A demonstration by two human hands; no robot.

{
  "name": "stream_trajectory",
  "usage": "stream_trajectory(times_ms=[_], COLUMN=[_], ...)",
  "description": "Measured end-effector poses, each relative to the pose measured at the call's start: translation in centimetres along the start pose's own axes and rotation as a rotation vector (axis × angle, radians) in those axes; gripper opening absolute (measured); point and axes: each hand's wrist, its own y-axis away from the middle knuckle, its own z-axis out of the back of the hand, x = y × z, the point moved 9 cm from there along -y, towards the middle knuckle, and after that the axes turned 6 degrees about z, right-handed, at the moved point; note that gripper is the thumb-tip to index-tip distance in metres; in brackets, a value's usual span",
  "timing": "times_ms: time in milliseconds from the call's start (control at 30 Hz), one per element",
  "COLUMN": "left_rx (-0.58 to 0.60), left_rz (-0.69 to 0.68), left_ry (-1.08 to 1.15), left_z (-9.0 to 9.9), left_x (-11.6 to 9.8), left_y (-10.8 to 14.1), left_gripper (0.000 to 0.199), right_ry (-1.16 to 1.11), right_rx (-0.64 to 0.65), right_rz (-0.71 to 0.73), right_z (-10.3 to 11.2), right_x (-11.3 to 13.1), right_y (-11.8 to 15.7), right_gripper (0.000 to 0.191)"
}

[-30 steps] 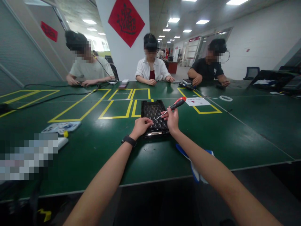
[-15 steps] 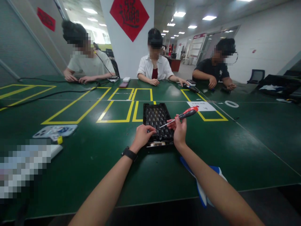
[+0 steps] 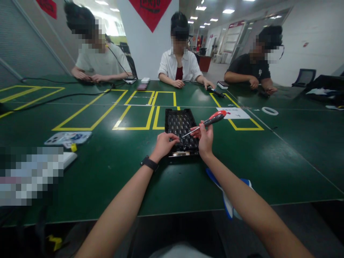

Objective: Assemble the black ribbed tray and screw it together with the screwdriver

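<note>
A screwdriver [image 3: 212, 119] with a red and dark grey handle is held by my right hand [image 3: 205, 141], its shaft slanting down to the left. My left hand [image 3: 165, 146], with a dark band on the wrist, has thumb and forefinger pinched together by the screwdriver's tip. Whatever is in that pinch is too small to make out. Both hands are over a black rectangular case [image 3: 178, 123] lying on the green table, its inside patterned with rows of openings. A light-coloured part [image 3: 180, 154] shows at the case's near end.
Under my right forearm lies a blue and white cloth item [image 3: 228, 206]. To the left are a phone [image 3: 67, 138] and a blurred-out white object [image 3: 68, 159]. A paper sheet [image 3: 233, 113] and a tape ring [image 3: 270, 111] lie at right. Several people sit across the table.
The camera has tipped downward, so the scene sits higher in view. Both hands keep nearly the same pose at the case, with the screwdriver tip still beside my left fingertips.
</note>
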Motion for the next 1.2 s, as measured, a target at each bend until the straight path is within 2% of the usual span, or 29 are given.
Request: stream_trajectory(times_ms=[300, 533, 967, 1200], left_rx=[0.006, -0.001, 0.049, 0.054], left_rz=[-0.005, -0.021, 0.006, -0.022], left_ry=[-0.009, -0.056, -0.028, -0.027], left_z=[0.0, -0.1, -0.2, -0.4], left_x=[-0.3, -0.3, -1.0, -0.9], left_y=[0.0, 0.0, 0.1, 0.0], left_gripper=[0.015, 0.012, 0.009, 0.01], right_ry=[0.038, 0.108, 0.134, 0.137], right_rx=[0.009, 0.114, 0.021, 0.03], right_rz=[0.013, 0.107, 0.133, 0.141], right_z=[-0.1, -1.5, -0.5, -0.7], right_x=[0.6, 1.6, 1.9, 2.0], right_y=[0.1, 0.9, 0.6, 0.7], right_gripper=[0.031, 0.03, 0.025, 0.027])
